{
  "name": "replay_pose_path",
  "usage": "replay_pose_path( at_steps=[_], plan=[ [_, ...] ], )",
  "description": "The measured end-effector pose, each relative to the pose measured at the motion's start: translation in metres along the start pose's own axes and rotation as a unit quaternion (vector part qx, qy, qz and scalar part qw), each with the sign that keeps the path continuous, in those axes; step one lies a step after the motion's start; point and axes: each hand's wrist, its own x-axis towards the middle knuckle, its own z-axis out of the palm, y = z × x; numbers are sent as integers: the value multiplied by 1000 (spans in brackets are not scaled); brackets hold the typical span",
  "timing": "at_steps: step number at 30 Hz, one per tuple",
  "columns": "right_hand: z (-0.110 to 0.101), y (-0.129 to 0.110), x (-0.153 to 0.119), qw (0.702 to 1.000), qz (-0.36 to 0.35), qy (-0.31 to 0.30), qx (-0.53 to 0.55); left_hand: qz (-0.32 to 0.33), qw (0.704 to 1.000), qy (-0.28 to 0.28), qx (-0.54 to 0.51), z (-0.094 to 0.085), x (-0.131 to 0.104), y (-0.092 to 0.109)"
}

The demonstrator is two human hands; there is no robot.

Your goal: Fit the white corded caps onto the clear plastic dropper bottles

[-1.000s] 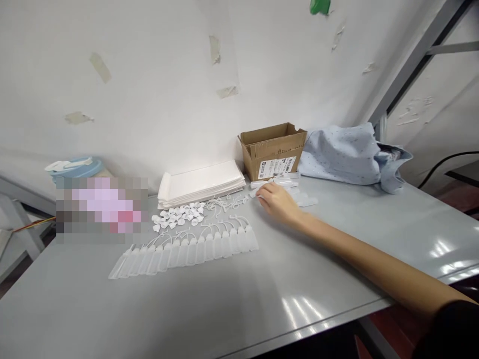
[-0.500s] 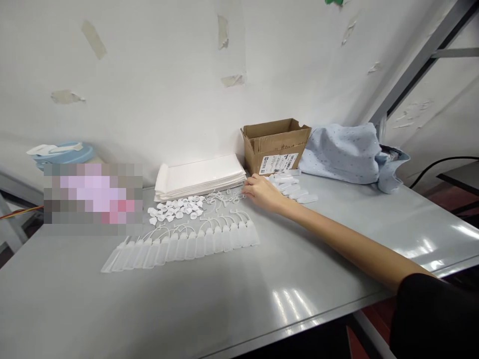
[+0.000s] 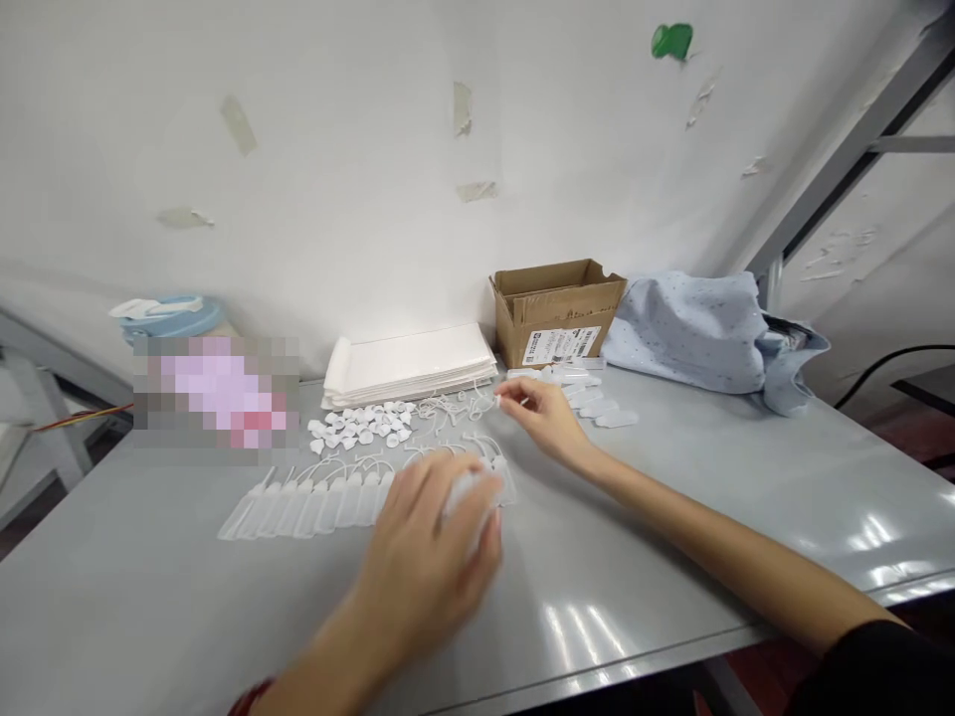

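My right hand (image 3: pixel 541 413) pinches the end of a thin white curved tube (image 3: pixel 477 403) at the edge of a pile of loose ones. Blurred by motion, my left hand (image 3: pixel 425 537) hovers over the near side of the table, fingers curved and apart from the thumb, with nothing visible in it. It covers part of a row of translucent flat tube-like pieces (image 3: pixel 320 505), most with a curved white tube at the top. Beyond the row lies a heap of small white caps (image 3: pixel 365 426). More translucent pieces (image 3: pixel 597 406) lie behind my right hand.
A stack of white sheets or envelopes (image 3: pixel 414 358) rests near the wall, beside an open cardboard box (image 3: pixel 559 333). Light blue cloth (image 3: pixel 682 333) lies at the back right. A blue-lidded container (image 3: pixel 168 316) and a pixelated item (image 3: pixel 216 388) stand at the left.
My left hand has come into view from below. My right hand has drawn back slightly from the loose tubes with one pinched. The camera view has shifted, so the scene sits slightly lower and to the right.
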Motion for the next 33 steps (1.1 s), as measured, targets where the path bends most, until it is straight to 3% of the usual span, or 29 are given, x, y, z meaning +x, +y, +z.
replay_pose_path(
  at_steps=[2,5,8,12,16,21,26,33],
  plan=[
    [6,-5,-12,999,21,-16,47,-35,999,-19,1,-6,17,-1],
    [12,-12,-24,994,40,-45,96,-68,998,-14,-13,5,31,-13],
    [13,-20,-31,991,43,-59,116,-65,998,11,-20,21,34,-21],
    [11,-24,-38,994,21,-60,92,-39,998,19,-37,26,30,-20],
    [5,-10,-32,998,-40,-50,9,-37,996,47,-59,22,24,-25],
    [-18,29,-6,980,-101,11,-170,-60,992,88,-73,16,13,-39],
    [-35,40,9,939,-136,-14,-314,-56,992,102,-44,14,9,-43],
    [-28,28,37,873,-181,-108,-439,-53,993,99,-26,14,10,-40]
  ],
)
